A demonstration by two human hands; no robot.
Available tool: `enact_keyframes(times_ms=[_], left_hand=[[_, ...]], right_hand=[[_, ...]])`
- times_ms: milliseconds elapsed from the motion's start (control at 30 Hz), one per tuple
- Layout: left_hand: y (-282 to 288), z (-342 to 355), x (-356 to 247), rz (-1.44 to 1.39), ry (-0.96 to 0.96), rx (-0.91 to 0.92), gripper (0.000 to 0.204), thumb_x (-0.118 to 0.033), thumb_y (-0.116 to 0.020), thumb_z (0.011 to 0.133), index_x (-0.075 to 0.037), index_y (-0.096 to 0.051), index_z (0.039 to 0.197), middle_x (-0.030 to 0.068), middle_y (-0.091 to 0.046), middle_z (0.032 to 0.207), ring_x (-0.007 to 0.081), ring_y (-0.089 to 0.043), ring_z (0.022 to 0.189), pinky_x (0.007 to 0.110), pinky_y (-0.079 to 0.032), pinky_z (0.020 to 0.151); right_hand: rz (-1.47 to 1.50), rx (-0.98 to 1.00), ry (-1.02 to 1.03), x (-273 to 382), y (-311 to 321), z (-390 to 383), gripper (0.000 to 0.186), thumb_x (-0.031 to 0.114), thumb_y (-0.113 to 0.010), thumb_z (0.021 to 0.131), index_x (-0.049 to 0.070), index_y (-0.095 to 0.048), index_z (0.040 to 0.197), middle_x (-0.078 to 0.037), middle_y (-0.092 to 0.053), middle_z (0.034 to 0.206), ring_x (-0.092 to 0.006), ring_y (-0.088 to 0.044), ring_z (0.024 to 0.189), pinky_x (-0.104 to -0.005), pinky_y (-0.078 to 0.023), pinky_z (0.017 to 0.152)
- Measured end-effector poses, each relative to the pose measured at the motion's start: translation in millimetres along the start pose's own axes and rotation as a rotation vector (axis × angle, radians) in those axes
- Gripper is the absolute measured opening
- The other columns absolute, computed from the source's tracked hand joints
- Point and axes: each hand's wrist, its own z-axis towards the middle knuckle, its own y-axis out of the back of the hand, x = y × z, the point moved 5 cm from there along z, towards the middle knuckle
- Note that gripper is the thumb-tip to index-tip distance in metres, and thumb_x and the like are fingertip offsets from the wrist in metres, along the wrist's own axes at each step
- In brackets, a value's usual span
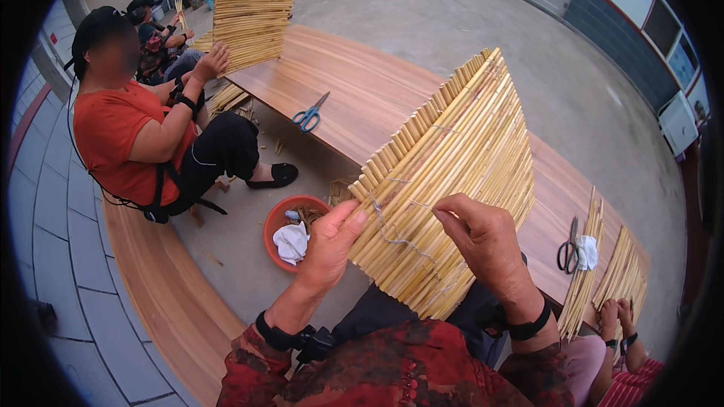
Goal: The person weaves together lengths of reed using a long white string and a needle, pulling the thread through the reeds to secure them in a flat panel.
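The stick mat (460,173) is tilted at the table's (362,98) near side; the left hand (326,247) is clamped on the mat's left edge; the right hand (483,237), apart from the left, pinches a thin string (419,204) over its face; blue scissors (305,121) lie toward the table's left end, black scissors (562,258) toward its right; before the table a red basin (269,235) holds a white cloth (290,243); by its left end, a person in orange (128,117) grips another mat (253,22).

Stalk mat (475,132) between right hand (486,245) and table (362,79)
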Motion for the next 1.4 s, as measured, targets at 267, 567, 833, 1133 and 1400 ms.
enact_keyframes(times_ms=[267, 567, 833, 1133, 1400], left_hand=[[-3.6, -2.7, 4.3, -0.118, 0.049, 0.010, 0.037, -0.016, -0.049, 0.095, 0.006, -0.047, 0.125, 0.0072, -0.059, 0.113, 0.0100, -0.056, 0.100, 0.024, -0.044, 0.088], [2.9, -4.2, 14.5, -0.143, 0.038, -0.042, 0.039, -0.020, -0.051, 0.095, 0.006, -0.047, 0.124, 0.0078, -0.058, 0.114, 0.0101, -0.055, 0.102, 0.024, -0.044, 0.088], [1.9, -17.0, 13.7, -0.033, -0.113, -0.126, 0.043, -0.014, -0.058, 0.090, 0.007, -0.045, 0.125, 0.0089, -0.058, 0.114, 0.0106, -0.055, 0.102, 0.025, -0.043, 0.089], [-49.4, -38.7, -6.4, 0.250, -0.270, 0.196, 0.051, -0.012, -0.059, 0.088, 0.005, -0.039, 0.132, 0.0174, -0.054, 0.122, 0.0197, -0.055, 0.109, 0.030, -0.044, 0.092], [-58.2, -29.2, -27.3, 0.224, -0.264, 0.290, 0.056, -0.021, -0.061, 0.088, 0.008, -0.040, 0.130, 0.0172, -0.052, 0.125, 0.0190, -0.052, 0.111, 0.030, -0.039, 0.096]], right_hand=[[0.144, 0.059, 0.077, 11.4, -39.5, 0.2, 0.012, 0.014, -0.058, 0.086, 0.009, -0.059, 0.097, -0.014, -0.063, 0.075, -0.0319, -0.063, 0.068, -0.0394, -0.050, 0.057], [0.179, 0.084, 0.061, 7.5, -40.7, -2.3, 0.018, 0.011, -0.057, 0.085, 0.009, -0.059, 0.103, -0.015, -0.065, 0.081, -0.0332, -0.063, 0.070, -0.0407, -0.051, 0.060], [0.339, 0.108, -0.161, -1.5, -44.3, -8.3, 0.012, 0.015, -0.057, 0.090, 0.005, -0.059, 0.096, -0.010, -0.061, 0.070, -0.0198, -0.061, 0.060, -0.0291, -0.049, 0.056], [0.835, -0.194, -0.222, -26.0, -10.0, -44.7, 0.012, 0.011, -0.054, 0.093, 0.000, -0.056, 0.093, -0.003, -0.057, 0.078, -0.0097, -0.056, 0.067, -0.0219, -0.048, 0.062], [0.137, -0.076, -0.061, 19.0, 21.2, -40.7, 0.011, 0.001, -0.063, 0.081, 0.001, -0.059, 0.092, -0.011, -0.061, 0.074, -0.0212, -0.062, 0.063, -0.0275, -0.047, 0.056]])
